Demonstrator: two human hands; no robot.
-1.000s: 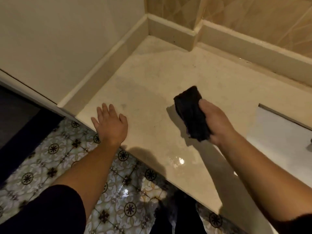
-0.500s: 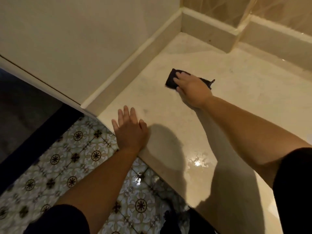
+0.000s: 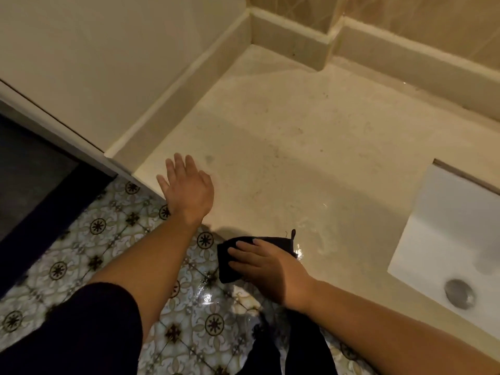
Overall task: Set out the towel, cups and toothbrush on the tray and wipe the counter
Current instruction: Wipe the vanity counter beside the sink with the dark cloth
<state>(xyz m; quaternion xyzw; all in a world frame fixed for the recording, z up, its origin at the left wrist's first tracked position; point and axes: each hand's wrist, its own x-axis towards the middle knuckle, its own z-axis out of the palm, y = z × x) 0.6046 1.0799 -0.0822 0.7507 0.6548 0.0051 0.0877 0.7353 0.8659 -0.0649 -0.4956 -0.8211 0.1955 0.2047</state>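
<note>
The beige stone counter [image 3: 297, 147] fills the middle of the head view. My right hand [image 3: 266, 267] presses flat on a black cloth [image 3: 230, 266] at the counter's front edge, and part of the cloth hangs over that edge. A wet sheen shows on the stone just right of the cloth. My left hand [image 3: 188, 186] rests flat on the counter near its front left corner, fingers spread, holding nothing. No tray, cups, towel or toothbrush are in view.
A white sink basin [image 3: 449, 239] with a metal drain [image 3: 460, 293] is sunk into the counter at the right. A raised stone backsplash [image 3: 295, 36] runs along the back and left side. Patterned floor tiles [image 3: 113, 239] lie below.
My right hand has dragged the black cloth from the far left part of the counter back to the front edge. My left hand stays planted on the counter.
</note>
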